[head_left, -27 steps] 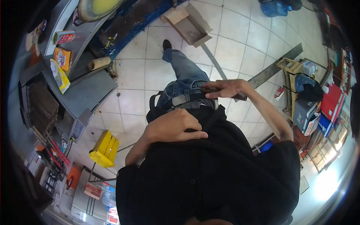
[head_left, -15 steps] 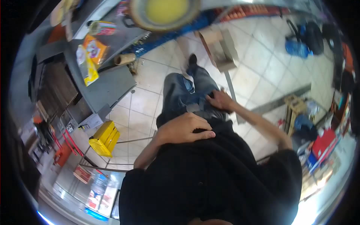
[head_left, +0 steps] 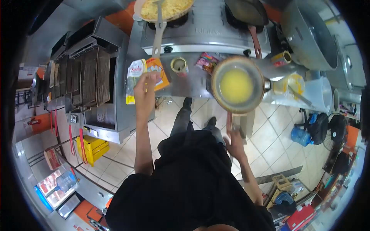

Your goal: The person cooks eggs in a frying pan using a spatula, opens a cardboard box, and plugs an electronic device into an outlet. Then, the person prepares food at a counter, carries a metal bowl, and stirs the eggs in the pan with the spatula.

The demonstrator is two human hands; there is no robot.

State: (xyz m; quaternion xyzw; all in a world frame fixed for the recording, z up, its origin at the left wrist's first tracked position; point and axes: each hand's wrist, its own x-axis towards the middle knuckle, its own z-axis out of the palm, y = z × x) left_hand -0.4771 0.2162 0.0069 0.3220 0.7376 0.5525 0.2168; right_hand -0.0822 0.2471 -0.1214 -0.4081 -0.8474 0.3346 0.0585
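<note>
My left hand [head_left: 145,86] reaches over the counter, on top of a white-and-yellow packet [head_left: 135,71] and an orange packet [head_left: 163,79]. Its fingers are curled together; whether they grip a packet is not clear. Low at my side, in front of the pot's edge, my right hand [head_left: 235,144] hangs with fingers apart and nothing in it. A round pot [head_left: 219,104] of yellow liquid [head_left: 236,85] stands at the counter's front edge. Between packets and pot are an opened can [head_left: 179,65] and a pink-purple wrapper [head_left: 207,61].
Behind the counter [head_left: 192,86] a stove [head_left: 206,34] carries a pan of yellowish food [head_left: 169,9] with a spatula [head_left: 158,40] and a dark pan [head_left: 246,13]. A large pot [head_left: 308,34] and a clear jug [head_left: 320,94] stand right. A yellow step stool [head_left: 92,149] is left.
My left hand has gone from my belly to the packets on the counter. My right hand has left my trouser pocket area and opened. I now face the counter and stove.
</note>
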